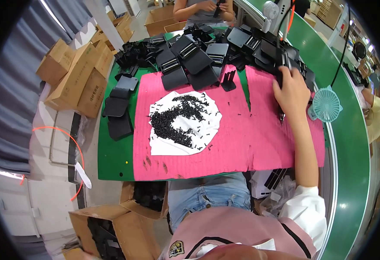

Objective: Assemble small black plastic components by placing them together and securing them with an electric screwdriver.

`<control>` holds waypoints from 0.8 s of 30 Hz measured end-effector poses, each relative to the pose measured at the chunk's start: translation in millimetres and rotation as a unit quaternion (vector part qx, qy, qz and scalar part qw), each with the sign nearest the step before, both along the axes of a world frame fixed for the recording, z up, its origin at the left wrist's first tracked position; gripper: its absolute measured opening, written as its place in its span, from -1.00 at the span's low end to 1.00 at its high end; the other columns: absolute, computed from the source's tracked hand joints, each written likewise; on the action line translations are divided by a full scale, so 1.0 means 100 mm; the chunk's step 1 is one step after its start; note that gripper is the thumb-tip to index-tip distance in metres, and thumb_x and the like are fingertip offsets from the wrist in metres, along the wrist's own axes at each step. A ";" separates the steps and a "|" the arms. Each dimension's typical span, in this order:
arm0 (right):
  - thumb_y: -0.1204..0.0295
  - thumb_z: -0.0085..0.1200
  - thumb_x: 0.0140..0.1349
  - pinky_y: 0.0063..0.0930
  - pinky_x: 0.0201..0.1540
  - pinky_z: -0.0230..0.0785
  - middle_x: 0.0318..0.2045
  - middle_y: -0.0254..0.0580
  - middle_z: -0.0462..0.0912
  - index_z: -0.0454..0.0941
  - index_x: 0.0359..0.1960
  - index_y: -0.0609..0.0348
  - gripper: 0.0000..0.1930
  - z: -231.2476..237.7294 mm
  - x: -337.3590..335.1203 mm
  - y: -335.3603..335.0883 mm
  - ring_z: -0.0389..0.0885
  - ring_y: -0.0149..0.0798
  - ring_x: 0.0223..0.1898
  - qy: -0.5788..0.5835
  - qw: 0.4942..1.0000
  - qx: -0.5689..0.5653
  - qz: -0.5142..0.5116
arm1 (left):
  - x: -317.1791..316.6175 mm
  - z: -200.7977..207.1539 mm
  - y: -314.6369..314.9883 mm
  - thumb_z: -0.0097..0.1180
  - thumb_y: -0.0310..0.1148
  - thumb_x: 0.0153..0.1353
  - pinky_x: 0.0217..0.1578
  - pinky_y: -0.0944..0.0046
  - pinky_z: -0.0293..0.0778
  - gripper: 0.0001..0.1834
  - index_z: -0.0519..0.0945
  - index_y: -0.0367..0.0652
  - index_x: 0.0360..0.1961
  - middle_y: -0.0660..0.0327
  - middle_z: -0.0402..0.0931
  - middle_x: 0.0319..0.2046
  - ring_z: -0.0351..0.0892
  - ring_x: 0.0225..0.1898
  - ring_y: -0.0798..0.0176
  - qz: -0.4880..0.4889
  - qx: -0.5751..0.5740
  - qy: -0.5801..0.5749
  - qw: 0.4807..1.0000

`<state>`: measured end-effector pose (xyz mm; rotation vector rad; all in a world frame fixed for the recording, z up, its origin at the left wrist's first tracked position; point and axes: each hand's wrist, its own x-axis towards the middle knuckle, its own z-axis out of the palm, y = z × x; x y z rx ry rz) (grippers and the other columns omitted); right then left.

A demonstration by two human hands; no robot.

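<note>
My right hand (294, 92) reaches to the far right of the pink sheet (229, 151), its fingers closed round a black electric screwdriver (284, 57). A cable rises from the tool's top, and its metal tip shows below my hand. Many small black screws (166, 125) lie spread on a white cloth (205, 141) in the middle of the sheet. Black plastic phone stands (194, 58) are piled along the far edge. One small black bracket (228, 81) stands apart in front of them. At the lower left edge, a blurred bit of my left hand (86, 255) shows beside a cardboard box; its fingers are hidden.
Several black panels (117, 106) lie on the green table's left side. A teal fan (327, 105) stands right of my forearm. Open cardboard boxes (131, 229) with black parts sit at lower left. Across the table, another person's hands (218, 6) hold a dark part.
</note>
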<state>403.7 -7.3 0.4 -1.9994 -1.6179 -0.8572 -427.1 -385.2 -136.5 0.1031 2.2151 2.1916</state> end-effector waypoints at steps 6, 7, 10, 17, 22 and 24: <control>0.20 0.10 0.04 -0.11 -0.27 0.48 -0.38 -0.02 0.63 0.57 -0.32 0.19 -0.69 0.23 -0.55 0.78 0.62 -0.02 -0.26 0.082 0.962 -0.094 0.244 | -0.07 -0.37 -0.08 0.04 -0.26 0.18 -0.27 0.37 0.46 -0.57 0.47 -0.36 -0.01 0.09 0.53 -0.16 0.55 -0.18 0.21 0.081 -0.053 -0.048 0.994; 0.13 0.09 0.05 -0.12 -0.26 0.48 -0.39 -0.02 0.64 0.59 -0.33 0.20 -0.64 0.19 -0.64 0.98 0.63 -0.01 -0.27 0.071 0.963 -0.101 0.238 | -0.08 -0.42 -0.04 0.01 -0.27 0.18 -0.24 0.36 0.47 -0.57 0.47 -0.37 -0.01 0.08 0.52 -0.13 0.55 -0.14 0.18 0.092 -0.061 -0.058 0.992; -0.07 0.05 0.06 -0.17 -0.18 0.50 -0.30 0.00 0.66 0.65 -0.29 0.19 -0.48 0.27 -1.10 1.39 0.64 -0.01 -0.22 0.099 0.943 -0.241 0.206 | -0.18 -0.58 0.25 0.05 -0.23 0.17 -0.22 0.28 0.47 -0.60 0.53 -0.33 -0.09 0.11 0.55 -0.19 0.55 -0.18 0.20 0.052 -0.012 -0.026 0.998; -0.07 0.18 -0.07 -0.18 -0.15 0.50 -0.28 0.02 0.66 0.66 -0.30 0.18 -0.47 0.04 -1.16 1.63 0.64 0.04 -0.20 0.190 0.942 -0.224 0.162 | 1.77 0.49 2.59 0.07 -0.42 0.17 -0.30 0.41 0.41 -0.71 0.50 -0.24 -0.07 0.26 0.53 -0.30 0.47 -0.35 0.41 -0.263 0.065 0.031 0.962; 0.20 0.09 0.08 -0.04 -0.23 0.48 -0.45 0.15 0.63 0.54 -0.32 0.33 -0.64 0.02 -1.23 1.31 0.63 0.19 -0.36 0.272 0.945 -0.022 0.182 | 3.43 1.01 3.68 0.05 -0.44 0.21 -0.40 0.45 0.47 -0.72 0.46 -0.30 -0.06 0.17 0.52 -0.32 0.51 -0.35 0.38 -0.505 0.090 0.094 0.854; 0.22 0.07 0.11 -0.01 -0.26 0.46 -0.46 0.18 0.61 0.48 -0.27 0.35 -0.64 0.05 -1.36 1.08 0.61 0.22 -0.37 0.352 0.897 0.016 0.268 | 4.24 1.31 3.81 0.00 -0.34 0.28 -0.30 0.38 0.48 -0.67 0.39 -0.29 0.01 0.16 0.51 -0.21 0.52 -0.25 0.34 -0.614 0.108 0.058 0.780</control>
